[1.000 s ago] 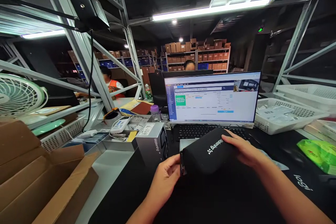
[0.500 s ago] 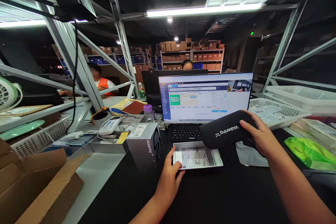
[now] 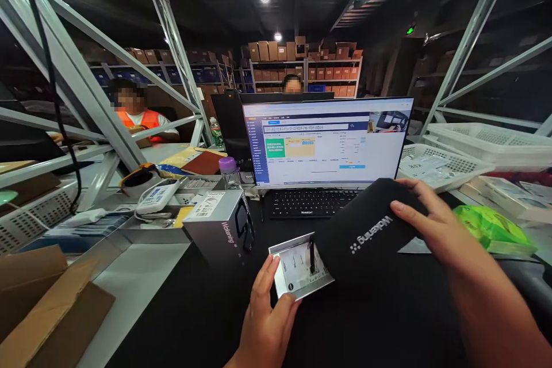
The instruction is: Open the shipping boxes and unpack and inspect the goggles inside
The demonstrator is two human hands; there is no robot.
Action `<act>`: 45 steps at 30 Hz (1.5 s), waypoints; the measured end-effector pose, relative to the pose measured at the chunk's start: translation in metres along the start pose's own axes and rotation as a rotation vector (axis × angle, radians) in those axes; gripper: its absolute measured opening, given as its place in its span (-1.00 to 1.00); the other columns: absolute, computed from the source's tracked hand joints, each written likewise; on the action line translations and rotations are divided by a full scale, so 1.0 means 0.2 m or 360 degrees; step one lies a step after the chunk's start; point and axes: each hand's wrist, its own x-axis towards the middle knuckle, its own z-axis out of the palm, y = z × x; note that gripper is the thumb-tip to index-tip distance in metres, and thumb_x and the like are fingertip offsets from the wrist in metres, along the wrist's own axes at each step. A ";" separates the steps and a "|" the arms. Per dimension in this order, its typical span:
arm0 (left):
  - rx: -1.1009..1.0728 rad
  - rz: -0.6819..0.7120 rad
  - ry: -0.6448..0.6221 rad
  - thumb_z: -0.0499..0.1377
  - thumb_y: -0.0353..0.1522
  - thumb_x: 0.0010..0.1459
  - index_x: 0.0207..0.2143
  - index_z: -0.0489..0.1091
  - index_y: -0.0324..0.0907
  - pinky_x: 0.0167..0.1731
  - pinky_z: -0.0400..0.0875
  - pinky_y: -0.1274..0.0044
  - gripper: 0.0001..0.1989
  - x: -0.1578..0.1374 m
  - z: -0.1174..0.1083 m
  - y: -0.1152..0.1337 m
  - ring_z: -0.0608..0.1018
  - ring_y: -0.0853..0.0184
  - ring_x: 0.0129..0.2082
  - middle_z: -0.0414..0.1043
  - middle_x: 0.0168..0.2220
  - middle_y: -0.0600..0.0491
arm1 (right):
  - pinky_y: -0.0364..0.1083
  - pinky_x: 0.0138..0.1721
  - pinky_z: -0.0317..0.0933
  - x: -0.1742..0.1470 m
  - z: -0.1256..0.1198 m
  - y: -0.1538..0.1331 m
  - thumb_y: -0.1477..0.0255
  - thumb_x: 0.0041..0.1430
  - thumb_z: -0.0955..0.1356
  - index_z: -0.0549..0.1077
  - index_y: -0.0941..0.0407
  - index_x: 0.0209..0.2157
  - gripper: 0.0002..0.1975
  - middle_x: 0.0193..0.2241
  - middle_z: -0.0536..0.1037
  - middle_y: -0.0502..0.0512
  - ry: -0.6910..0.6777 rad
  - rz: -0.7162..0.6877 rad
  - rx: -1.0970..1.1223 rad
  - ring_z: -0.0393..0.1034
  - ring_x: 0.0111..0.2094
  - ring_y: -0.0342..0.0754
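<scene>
My right hand (image 3: 431, 218) grips the far right end of a black glasses case (image 3: 366, 230) printed "Wakening", held tilted above the black mat. Its lower left end covers part of a shallow white box tray (image 3: 282, 284). My left hand (image 3: 269, 305) is closed on the tray's left end, thumb on the near edge and fingers at the side. Inside the tray lies a clear bag with printed paper (image 3: 299, 267). Left of the tray stands a silver box (image 3: 211, 236) with "Wakening" and a glasses picture on it.
A monitor (image 3: 319, 155) and black keyboard (image 3: 302, 205) stand behind. White baskets (image 3: 444, 169) and a green packet (image 3: 495, 227) lie right. Open cardboard box (image 3: 56, 310), a purple-capped bottle (image 3: 228, 169) and small goods are left. Two people sit beyond the metal frame (image 3: 176, 52).
The case has come nearer and lower, now hiding the tray's right part. The tray has turned and shifted slightly left with my left hand. The camera view has also shifted.
</scene>
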 end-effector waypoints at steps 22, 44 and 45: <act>0.0300 -0.0260 0.0182 0.13 -0.27 0.35 0.23 0.20 -0.17 0.27 0.18 -0.05 -0.56 0.05 -0.02 -0.20 0.05 -0.09 0.42 -0.13 0.39 -0.28 | 0.08 -0.31 0.39 -0.05 0.59 0.30 0.03 0.19 0.41 0.33 0.07 -0.59 -0.53 -0.16 0.54 0.29 -0.0670 -0.0154 -0.1281 0.52 -0.33 0.17; -0.0876 -0.1865 0.1283 0.38 -0.22 0.04 0.30 -0.15 -0.05 0.11 0.41 0.14 -0.06 0.22 -0.25 -0.72 0.48 0.16 0.07 0.22 0.18 -0.19 | 0.09 0.24 0.10 -0.01 0.58 0.19 0.55 -0.15 0.49 0.13 0.05 -0.47 -0.57 0.34 0.14 0.22 -0.1320 -0.0316 -0.0583 0.03 0.35 0.20; -0.1005 -0.1931 0.1320 0.33 -0.20 0.09 0.27 -0.14 -0.03 0.01 0.48 0.16 -0.14 0.22 -0.25 -0.72 0.52 0.19 -0.01 0.26 0.15 -0.17 | 0.09 0.24 0.10 -0.02 0.58 0.19 0.53 -0.15 0.50 0.13 0.05 -0.48 -0.56 0.35 0.14 0.23 -0.1306 -0.0303 -0.0611 0.02 0.36 0.21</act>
